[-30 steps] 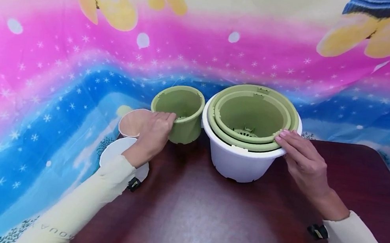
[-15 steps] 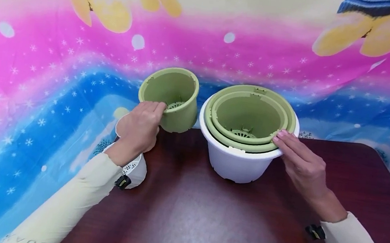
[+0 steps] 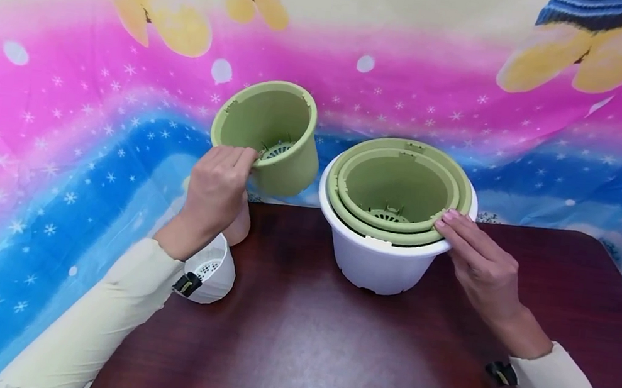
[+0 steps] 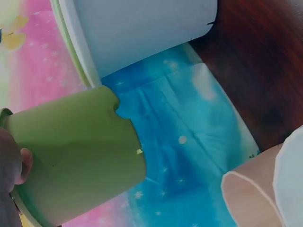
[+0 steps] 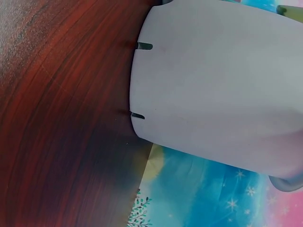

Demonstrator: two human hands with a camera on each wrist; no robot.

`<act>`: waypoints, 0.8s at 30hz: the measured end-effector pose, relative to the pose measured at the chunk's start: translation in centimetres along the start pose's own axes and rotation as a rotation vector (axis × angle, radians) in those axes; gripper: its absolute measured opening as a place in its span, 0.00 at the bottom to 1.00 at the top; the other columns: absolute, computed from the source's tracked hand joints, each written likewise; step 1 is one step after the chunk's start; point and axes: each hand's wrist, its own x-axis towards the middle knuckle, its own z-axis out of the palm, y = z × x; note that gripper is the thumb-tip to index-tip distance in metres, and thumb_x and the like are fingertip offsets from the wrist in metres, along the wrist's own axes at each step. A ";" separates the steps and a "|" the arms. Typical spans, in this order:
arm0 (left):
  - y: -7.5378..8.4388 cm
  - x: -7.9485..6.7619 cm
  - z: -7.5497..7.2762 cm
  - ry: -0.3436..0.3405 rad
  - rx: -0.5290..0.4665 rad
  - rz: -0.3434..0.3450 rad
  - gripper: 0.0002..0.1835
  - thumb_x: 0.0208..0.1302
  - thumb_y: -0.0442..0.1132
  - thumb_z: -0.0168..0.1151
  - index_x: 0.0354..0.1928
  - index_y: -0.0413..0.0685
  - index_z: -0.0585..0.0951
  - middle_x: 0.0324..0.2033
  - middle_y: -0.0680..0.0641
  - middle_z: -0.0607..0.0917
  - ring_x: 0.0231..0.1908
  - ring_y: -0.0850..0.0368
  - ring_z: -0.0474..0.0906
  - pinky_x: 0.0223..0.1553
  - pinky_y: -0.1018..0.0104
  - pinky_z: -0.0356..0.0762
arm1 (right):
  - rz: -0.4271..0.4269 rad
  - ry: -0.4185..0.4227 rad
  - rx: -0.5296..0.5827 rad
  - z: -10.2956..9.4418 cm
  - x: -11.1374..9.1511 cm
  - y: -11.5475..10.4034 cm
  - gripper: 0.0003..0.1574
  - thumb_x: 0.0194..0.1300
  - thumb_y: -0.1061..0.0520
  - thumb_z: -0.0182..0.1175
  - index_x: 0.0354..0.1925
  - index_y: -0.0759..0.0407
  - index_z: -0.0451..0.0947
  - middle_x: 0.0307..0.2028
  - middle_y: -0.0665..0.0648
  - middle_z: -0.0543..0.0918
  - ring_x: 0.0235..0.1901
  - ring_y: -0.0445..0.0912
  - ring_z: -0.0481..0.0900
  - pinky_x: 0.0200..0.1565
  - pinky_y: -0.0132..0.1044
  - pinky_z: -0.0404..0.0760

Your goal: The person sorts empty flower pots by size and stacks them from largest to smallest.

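Note:
My left hand (image 3: pixel 218 181) pinches the near rim of a small green flower pot (image 3: pixel 287 169), which is raised off the table and tilted in the head view. In the left wrist view the same green pot (image 4: pixel 80 156) shows its side and notched base, the thumb at its rim. To the right stands a large white flower pot (image 3: pixel 380 267) with two green pots (image 3: pixel 399 225) nested inside, slotted drainage holes at the bottom. My right hand (image 3: pixel 482 269) grips the right rim of this nested stack. The white pot (image 5: pixel 213 85) fills most of the right wrist view.
A small white pot (image 3: pixel 222 279) with a perforated bottom and a pinkish-beige pot (image 3: pixel 239 227) stand at the left, partly behind the left forearm. The dark wooden table (image 3: pixel 318 346) ends at a patterned cloth backdrop (image 3: pixel 426 73).
My left hand has lifted the small green pot up and to the left, tilting it. The small white and beige pots are more exposed. My right hand stays on the stack's rim.

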 end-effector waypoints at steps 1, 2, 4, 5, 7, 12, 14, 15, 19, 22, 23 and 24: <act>0.0 0.2 -0.1 0.010 -0.009 -0.002 0.12 0.57 0.18 0.47 0.32 0.35 0.78 0.26 0.41 0.84 0.29 0.44 0.80 0.37 0.52 0.81 | 0.000 0.000 -0.002 0.0 0.0 0.0 0.09 0.62 0.67 0.62 0.41 0.64 0.86 0.44 0.64 0.86 0.48 0.56 0.84 0.56 0.41 0.79; 0.1 0.3 -0.2 0.020 -0.017 -0.003 0.11 0.57 0.18 0.48 0.32 0.35 0.78 0.26 0.41 0.84 0.29 0.44 0.80 0.36 0.52 0.81 | 0.001 0.000 -0.005 0.0 -0.1 0.0 0.10 0.62 0.67 0.62 0.41 0.64 0.86 0.44 0.64 0.86 0.48 0.56 0.84 0.56 0.41 0.79; 0.2 0.6 -0.5 0.031 -0.022 0.000 0.11 0.57 0.18 0.48 0.32 0.35 0.79 0.26 0.40 0.84 0.30 0.44 0.81 0.36 0.53 0.81 | 0.002 0.000 -0.008 -0.1 -0.1 0.0 0.10 0.62 0.67 0.62 0.41 0.64 0.86 0.44 0.64 0.86 0.48 0.56 0.84 0.57 0.40 0.79; 0.2 0.8 -0.6 0.038 -0.023 0.002 0.12 0.57 0.18 0.47 0.32 0.35 0.79 0.27 0.40 0.84 0.30 0.43 0.81 0.36 0.53 0.81 | 0.002 -0.001 -0.008 -0.1 -0.2 0.0 0.10 0.62 0.67 0.62 0.41 0.64 0.86 0.44 0.64 0.86 0.48 0.56 0.84 0.57 0.40 0.79; 0.3 1.0 -0.8 0.056 -0.023 0.008 0.11 0.58 0.19 0.48 0.32 0.35 0.79 0.26 0.40 0.84 0.31 0.43 0.81 0.35 0.53 0.81 | 0.003 -0.002 -0.007 -0.1 -0.2 -0.1 0.10 0.62 0.67 0.62 0.41 0.64 0.86 0.44 0.64 0.86 0.48 0.56 0.84 0.57 0.40 0.79; 0.6 1.8 -1.0 0.110 -0.021 0.016 0.10 0.61 0.21 0.49 0.31 0.35 0.79 0.26 0.41 0.84 0.31 0.44 0.81 0.35 0.53 0.81 | 0.009 -0.003 -0.009 -0.1 -0.1 -0.2 0.11 0.61 0.69 0.62 0.42 0.65 0.86 0.44 0.64 0.86 0.48 0.56 0.84 0.57 0.40 0.79; 0.8 2.0 -1.1 0.131 -0.016 0.019 0.10 0.61 0.21 0.49 0.31 0.36 0.79 0.27 0.42 0.85 0.31 0.45 0.81 0.36 0.53 0.81 | 0.011 -0.002 -0.011 -0.1 -0.1 -0.3 0.11 0.61 0.69 0.62 0.42 0.65 0.86 0.44 0.64 0.86 0.48 0.56 0.84 0.57 0.40 0.79; 0.9 2.2 -1.1 0.140 -0.011 0.021 0.11 0.61 0.21 0.48 0.31 0.37 0.79 0.27 0.43 0.85 0.31 0.46 0.82 0.36 0.54 0.81 | 0.012 -0.001 -0.012 -0.1 -0.1 -0.3 0.11 0.60 0.69 0.62 0.42 0.65 0.86 0.44 0.64 0.86 0.48 0.56 0.84 0.57 0.40 0.79; 1.3 2.8 -1.4 0.158 0.019 0.041 0.14 0.61 0.20 0.44 0.31 0.38 0.80 0.27 0.44 0.85 0.32 0.47 0.82 0.37 0.55 0.82 | 0.014 -0.001 -0.020 -0.1 -0.1 -0.3 0.11 0.60 0.69 0.62 0.42 0.64 0.86 0.44 0.64 0.86 0.48 0.56 0.84 0.57 0.40 0.79; 1.4 3.3 -1.5 0.171 0.028 0.050 0.16 0.58 0.18 0.42 0.31 0.38 0.80 0.27 0.44 0.85 0.31 0.47 0.82 0.37 0.56 0.83 | 0.015 -0.002 -0.020 -0.1 -0.3 -0.3 0.11 0.61 0.68 0.62 0.42 0.64 0.86 0.44 0.64 0.86 0.49 0.56 0.83 0.57 0.40 0.79; 1.4 3.4 -1.5 0.175 0.028 0.051 0.16 0.58 0.18 0.43 0.31 0.38 0.80 0.26 0.44 0.85 0.31 0.47 0.82 0.37 0.56 0.83 | 0.014 -0.002 -0.017 0.0 -0.3 -0.3 0.11 0.61 0.68 0.62 0.42 0.64 0.86 0.44 0.64 0.86 0.49 0.56 0.83 0.57 0.40 0.79; 1.3 3.5 -1.4 0.180 0.026 0.050 0.17 0.57 0.18 0.42 0.30 0.38 0.80 0.26 0.43 0.85 0.31 0.47 0.82 0.37 0.57 0.83 | 0.015 -0.003 -0.014 0.0 -0.4 -0.2 0.11 0.61 0.68 0.62 0.42 0.64 0.86 0.44 0.64 0.86 0.49 0.56 0.83 0.57 0.40 0.79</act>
